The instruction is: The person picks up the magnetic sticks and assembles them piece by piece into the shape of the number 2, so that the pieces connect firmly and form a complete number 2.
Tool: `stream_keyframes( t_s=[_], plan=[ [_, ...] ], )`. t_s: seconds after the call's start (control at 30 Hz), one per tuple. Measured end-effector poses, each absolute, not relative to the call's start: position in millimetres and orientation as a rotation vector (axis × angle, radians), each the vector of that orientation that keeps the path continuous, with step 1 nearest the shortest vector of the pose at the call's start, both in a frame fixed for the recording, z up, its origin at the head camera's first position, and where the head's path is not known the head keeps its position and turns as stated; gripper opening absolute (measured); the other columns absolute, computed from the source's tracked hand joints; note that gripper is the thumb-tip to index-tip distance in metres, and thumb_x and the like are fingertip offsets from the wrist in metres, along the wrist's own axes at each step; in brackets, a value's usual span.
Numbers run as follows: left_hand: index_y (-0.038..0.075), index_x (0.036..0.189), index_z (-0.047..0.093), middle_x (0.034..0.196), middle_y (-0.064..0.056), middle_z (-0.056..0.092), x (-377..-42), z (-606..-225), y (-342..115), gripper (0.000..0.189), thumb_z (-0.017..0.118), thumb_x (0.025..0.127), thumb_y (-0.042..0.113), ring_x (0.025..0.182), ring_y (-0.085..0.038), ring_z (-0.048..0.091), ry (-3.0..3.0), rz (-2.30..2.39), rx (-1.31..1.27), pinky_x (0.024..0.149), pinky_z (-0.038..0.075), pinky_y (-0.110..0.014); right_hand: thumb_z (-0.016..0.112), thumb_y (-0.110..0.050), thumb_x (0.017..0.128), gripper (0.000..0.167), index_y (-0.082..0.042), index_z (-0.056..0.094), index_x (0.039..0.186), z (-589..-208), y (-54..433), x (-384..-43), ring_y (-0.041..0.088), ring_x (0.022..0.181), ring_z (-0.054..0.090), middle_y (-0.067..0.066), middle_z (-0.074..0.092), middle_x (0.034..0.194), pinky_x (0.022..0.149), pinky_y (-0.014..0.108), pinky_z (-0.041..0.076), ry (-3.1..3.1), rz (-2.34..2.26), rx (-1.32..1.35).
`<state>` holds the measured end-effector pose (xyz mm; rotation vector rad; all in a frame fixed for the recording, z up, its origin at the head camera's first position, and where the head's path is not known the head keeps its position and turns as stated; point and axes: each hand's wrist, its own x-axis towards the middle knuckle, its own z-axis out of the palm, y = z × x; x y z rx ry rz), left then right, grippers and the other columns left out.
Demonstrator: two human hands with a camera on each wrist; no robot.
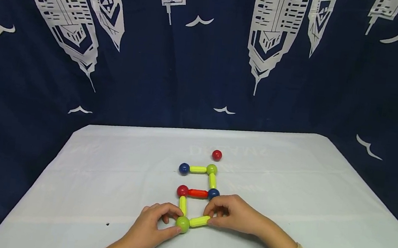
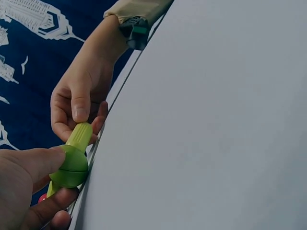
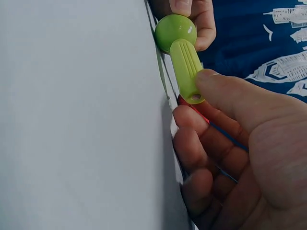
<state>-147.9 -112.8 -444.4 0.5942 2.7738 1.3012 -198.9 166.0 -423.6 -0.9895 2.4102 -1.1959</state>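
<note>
My left hand (image 1: 150, 226) pinches a green ball (image 1: 183, 224) at the near corner of a chain of balls and rods. Between the thumb and fingers of my right hand (image 1: 237, 215) is the free end of a yellow-green rod (image 1: 199, 221), whose other end meets that green ball. From the same ball another yellow-green rod (image 1: 182, 205) runs up to a red ball (image 1: 182, 190). A red rod (image 1: 198, 193) joins it to a blue ball (image 1: 213, 194), partly behind my right fingers. In the right wrist view the held rod (image 3: 186, 69) shows a hole in its end.
Farther along, a yellow-green rod (image 1: 212, 180) leads to a second green ball (image 1: 212, 169), then another rod (image 1: 198, 169) and a blue ball (image 1: 184, 168). A loose red ball (image 1: 216, 155) lies beyond. The white table (image 1: 101, 178) ends at a dark blue patterned curtain (image 1: 197, 77).
</note>
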Motion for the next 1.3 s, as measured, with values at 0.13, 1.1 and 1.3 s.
stream_keyframes(
  t_s=[0.13,1.1,1.3],
  plan=[
    [0.036,0.104,0.066,0.094,0.020,0.068,-153,-442,-114,0.025,0.081,0.083,0.035,0.080,-0.001,0.053,2.737,1.311,0.623,0.077,0.035,-0.026,0.072,-0.019,0.091,0.010,-0.018,0.073,0.101,-424,167,-201,0.001,0.075,0.055,-0.009,0.069,0.089,0.067,0.019,0.049,2.417,-1.212,-1.003],
    [0.027,0.108,0.067,0.095,0.013,0.067,-181,-444,-115,0.026,0.079,0.085,0.028,0.080,-0.005,0.055,2.647,1.372,0.602,0.073,0.044,-0.021,0.066,-0.012,0.094,0.037,-0.013,0.060,0.130,-410,166,-308,0.021,0.085,0.058,0.013,0.063,0.115,0.074,0.031,0.049,3.002,-1.134,-0.463],
    [0.028,0.109,0.067,0.096,0.013,0.067,-181,-441,-114,0.027,0.079,0.085,0.030,0.082,-0.007,0.056,2.634,1.366,0.609,0.074,0.044,-0.022,0.064,-0.011,0.093,0.043,-0.015,0.061,0.136,-414,159,-326,0.025,0.095,0.060,0.017,0.058,0.130,0.081,0.039,0.051,3.035,-0.925,-0.480]
  ],
)
